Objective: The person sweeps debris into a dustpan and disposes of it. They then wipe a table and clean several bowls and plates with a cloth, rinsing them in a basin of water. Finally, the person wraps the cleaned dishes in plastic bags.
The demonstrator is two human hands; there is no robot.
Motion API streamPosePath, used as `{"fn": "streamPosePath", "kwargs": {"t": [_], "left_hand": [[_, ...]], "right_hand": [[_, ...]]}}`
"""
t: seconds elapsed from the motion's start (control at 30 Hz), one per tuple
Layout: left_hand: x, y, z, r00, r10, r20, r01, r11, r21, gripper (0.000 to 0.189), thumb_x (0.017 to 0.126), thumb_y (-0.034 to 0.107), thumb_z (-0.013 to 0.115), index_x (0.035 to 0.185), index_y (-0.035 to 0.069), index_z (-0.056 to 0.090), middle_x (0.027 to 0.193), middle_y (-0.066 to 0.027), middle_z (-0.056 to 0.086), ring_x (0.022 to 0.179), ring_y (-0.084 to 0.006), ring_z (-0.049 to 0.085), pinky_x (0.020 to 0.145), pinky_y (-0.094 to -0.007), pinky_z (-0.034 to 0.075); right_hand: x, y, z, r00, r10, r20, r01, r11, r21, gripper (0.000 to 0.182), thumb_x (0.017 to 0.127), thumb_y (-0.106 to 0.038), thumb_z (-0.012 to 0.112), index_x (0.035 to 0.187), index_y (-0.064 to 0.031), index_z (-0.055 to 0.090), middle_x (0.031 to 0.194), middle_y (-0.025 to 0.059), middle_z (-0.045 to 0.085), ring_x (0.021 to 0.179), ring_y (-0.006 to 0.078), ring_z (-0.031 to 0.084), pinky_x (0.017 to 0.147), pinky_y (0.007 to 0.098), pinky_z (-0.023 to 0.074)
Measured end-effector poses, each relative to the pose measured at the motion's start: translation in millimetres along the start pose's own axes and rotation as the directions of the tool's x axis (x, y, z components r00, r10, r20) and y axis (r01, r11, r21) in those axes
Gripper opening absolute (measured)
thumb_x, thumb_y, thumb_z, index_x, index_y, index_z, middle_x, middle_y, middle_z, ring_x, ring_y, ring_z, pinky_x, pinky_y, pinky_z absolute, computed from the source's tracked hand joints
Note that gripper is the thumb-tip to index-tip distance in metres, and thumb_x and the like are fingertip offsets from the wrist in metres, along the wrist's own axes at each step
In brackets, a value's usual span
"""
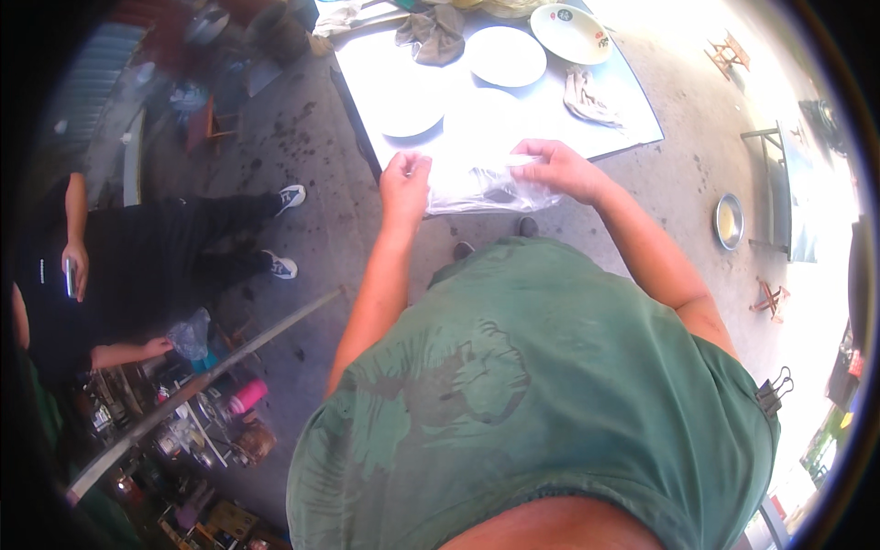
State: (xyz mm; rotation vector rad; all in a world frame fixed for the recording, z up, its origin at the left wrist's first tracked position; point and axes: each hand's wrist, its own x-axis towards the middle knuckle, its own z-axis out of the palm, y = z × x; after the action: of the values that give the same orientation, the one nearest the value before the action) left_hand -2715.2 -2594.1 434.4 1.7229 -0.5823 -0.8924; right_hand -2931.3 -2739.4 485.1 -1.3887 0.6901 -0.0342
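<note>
A clear plastic bag or sheet (491, 194) stretches between my two hands at the near edge of a white-topped table (636, 130). My left hand (405, 184) pinches its left side between thumb and fingers. On the other side, my right hand (560, 168) grips the plastic with curled fingers. Glare washes out the tabletop beyond, so the plastic's upper part is hard to make out. A round white plate (416, 127) lies just past my left hand, its outline partly lost in the brightness. Farther back is another white plate (507, 56).
A cream dish (570, 34) with printed marks and a crumpled light cloth (588, 100) lie at the table's right; a grey-brown cloth (432, 34) is behind. At left stands a person (137, 254) holding a phone and a plastic bag. A metal basin (729, 221) sits at right.
</note>
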Motion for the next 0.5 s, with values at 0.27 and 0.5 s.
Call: {"fn": "streamPosePath", "kwargs": {"t": [0.27,0.5], "left_hand": [[-12.1,38.8,33.5,0.816,-0.048,0.576,0.209,0.954,-0.216,0.017,0.089,0.020,0.059,0.095,0.004,0.062,0.070,0.0012,0.056,0.052,-0.0040,0.046,0.042,-0.0187,0.034],[27.5,33.9,25.4,0.968,0.004,0.249,0.011,0.998,-0.057,0.024,0.092,0.025,0.054,0.094,0.002,0.062,0.070,-0.0005,0.057,0.049,-0.0046,0.045,0.045,-0.0201,0.038]], "right_hand": [[83.0,92.6,-48.7,0.733,-0.227,-0.641,-0.138,0.874,-0.467,0.034,0.078,-0.025,0.067,0.104,-0.0013,0.064,0.093,0.0144,0.066,0.084,0.0242,0.061,0.079,0.0337,0.0470],[79.6,102.1,-34.0,0.850,-0.284,-0.444,0.049,0.882,-0.470,0.030,0.084,-0.025,0.059,0.107,-0.0059,0.063,0.094,0.0172,0.066,0.087,0.0318,0.063,0.079,0.0356,0.0480]]}}
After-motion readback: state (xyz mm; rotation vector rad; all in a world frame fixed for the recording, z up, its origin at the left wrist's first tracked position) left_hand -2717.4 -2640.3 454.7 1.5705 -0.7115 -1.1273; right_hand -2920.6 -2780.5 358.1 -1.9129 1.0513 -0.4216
